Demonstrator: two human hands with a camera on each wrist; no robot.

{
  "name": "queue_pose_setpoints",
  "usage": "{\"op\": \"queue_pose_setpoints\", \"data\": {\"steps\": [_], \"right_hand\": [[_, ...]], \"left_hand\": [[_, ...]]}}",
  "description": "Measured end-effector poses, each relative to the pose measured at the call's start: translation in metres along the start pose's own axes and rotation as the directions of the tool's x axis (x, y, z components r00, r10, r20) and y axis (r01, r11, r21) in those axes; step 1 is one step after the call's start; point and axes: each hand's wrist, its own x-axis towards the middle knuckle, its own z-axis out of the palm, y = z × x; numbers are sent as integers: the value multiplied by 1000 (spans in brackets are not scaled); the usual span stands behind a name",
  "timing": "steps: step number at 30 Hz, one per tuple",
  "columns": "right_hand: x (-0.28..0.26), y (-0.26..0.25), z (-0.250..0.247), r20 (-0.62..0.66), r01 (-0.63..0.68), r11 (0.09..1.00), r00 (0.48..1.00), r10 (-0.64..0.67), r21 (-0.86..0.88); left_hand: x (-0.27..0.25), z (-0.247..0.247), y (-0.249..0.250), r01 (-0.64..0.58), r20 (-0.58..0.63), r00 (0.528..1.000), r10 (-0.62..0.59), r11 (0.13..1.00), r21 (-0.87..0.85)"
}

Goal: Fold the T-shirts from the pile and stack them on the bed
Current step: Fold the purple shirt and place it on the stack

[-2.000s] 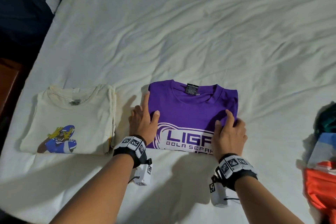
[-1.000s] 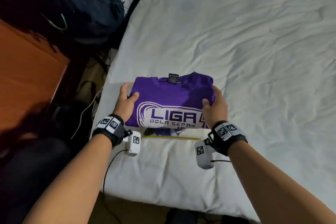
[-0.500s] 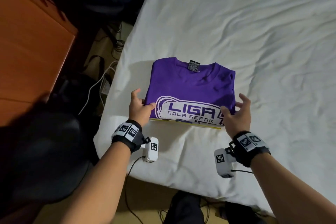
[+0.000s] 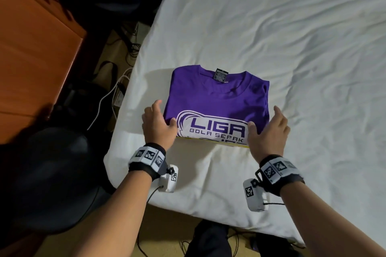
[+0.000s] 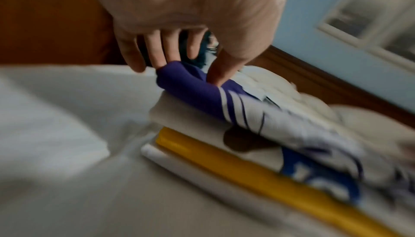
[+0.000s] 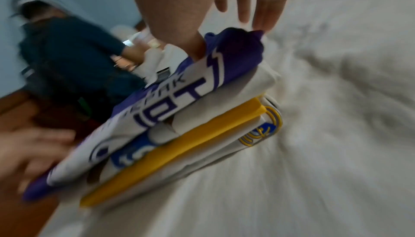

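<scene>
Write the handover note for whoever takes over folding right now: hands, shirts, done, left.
Left hand: thumb on top of the purple T-shirt at its left edge, fingers alongside.
Right hand: the same at the right edge.
Stack near the bed corner, top to bottom: purple, white T-shirt, yellow T-shirt, crest T-shirt.
Done: purple shirt folded and on the stack.
Left: let go, square the edges; the pile is out of view, so remaining shirts unknown.
</scene>
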Motion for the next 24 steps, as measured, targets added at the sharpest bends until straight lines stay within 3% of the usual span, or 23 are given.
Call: {"op": "queue_pose_setpoints", "data": {"steps": [2, 4, 8, 11, 15, 21, 24], "right_hand": [[-4, -12, 12, -26, 207, 952, 976, -218, -226], [-7, -29, 35, 17, 330, 897, 940, -340, -293], [-13, -35, 81, 197, 420, 815, 907, -371, -400], [-14, -10, 91, 276, 486, 727, 874, -400, -485], [-12, 4, 90, 281, 523, 699, 852, -442, -487], [-7, 12, 80, 219, 414, 760, 910, -351, -501], [-4, 14, 67, 194, 293, 838, 954, -228, -460]], "left_hand": [[-4, 10, 16, -262, -38, 958, 283, 923, 282], [-5, 28, 37, -456, 80, 882, 465, 794, 402], [2, 64, 37, -616, 315, 786, 531, 641, 458], [2, 70, 10, -611, 350, 792, 501, 636, 471], [2, 68, -7, -529, 274, 849, 452, 718, 453], [15, 57, -19, -406, 254, 911, 326, 823, 397], [22, 46, -21, -368, 300, 919, 255, 826, 426]]}}
